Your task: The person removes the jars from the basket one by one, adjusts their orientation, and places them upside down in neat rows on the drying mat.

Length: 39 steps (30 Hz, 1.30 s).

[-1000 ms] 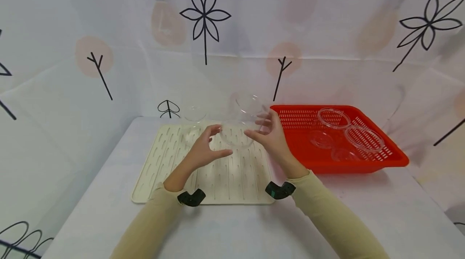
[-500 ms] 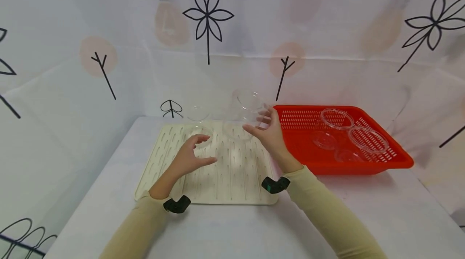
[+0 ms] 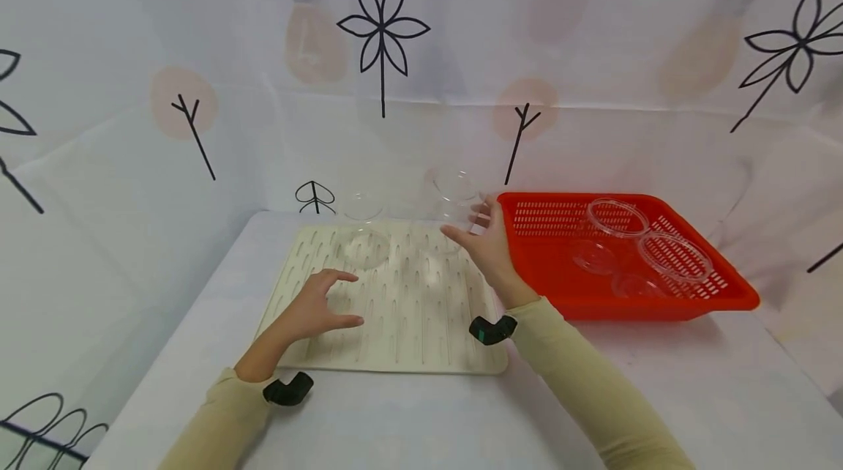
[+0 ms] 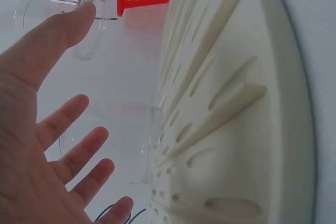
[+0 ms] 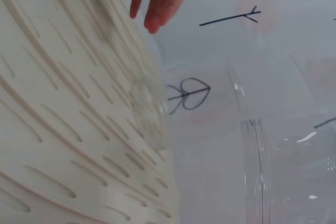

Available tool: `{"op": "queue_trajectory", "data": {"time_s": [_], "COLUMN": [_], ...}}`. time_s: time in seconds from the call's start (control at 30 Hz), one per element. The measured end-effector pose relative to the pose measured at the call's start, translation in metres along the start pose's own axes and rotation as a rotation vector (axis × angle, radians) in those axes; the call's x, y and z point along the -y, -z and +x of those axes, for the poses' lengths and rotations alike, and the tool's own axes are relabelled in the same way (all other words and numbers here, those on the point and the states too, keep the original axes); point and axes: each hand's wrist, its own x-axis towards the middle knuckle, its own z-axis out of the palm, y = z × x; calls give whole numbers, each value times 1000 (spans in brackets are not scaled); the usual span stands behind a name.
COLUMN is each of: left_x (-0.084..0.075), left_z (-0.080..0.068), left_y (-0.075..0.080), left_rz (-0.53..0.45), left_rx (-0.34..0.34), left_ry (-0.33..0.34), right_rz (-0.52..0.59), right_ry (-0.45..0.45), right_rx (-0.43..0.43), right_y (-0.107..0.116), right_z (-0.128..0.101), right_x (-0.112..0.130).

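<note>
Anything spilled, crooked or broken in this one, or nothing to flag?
Nothing stands out; no spill or break shows. One clear jar stands upright on the cream mat, the right hand holds another jar, and more clear containers sit in the red basket. Fine cracks would be too small to tell.

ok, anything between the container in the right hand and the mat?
Nothing visible: the left wrist view shows an open gap between the held container and the mat. The container standing on the mat and the left hand are both off to its left.
</note>
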Motion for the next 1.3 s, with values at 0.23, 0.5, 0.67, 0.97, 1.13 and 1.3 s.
{"op": "queue_trajectory", "data": {"time_s": [0.23, 0.5, 0.67, 0.97, 1.13, 1.3], "left_x": [12, 26, 39, 52, 60, 68], "left_z": [-12, -24, -35, -56, -67, -76], "left_y": [4, 16, 24, 37, 43, 52], "left_rz": [58, 111, 173, 274, 288, 307], "left_rx": [6, -12, 5, 8, 1, 43], "left_ry": [21, 45, 68, 39, 34, 83], "right_rz": [-37, -50, -44, -57, -59, -78], "right_ry": [-43, -73, -110, -202, -220, -213], "right_rx": [-34, -98, -108, -78, -90, -89], "right_y": [-8, -16, -17, -24, -30, -35], "right_z": [7, 15, 16, 23, 26, 28], "right_x": [-16, -43, -46, -53, -60, -65]}}
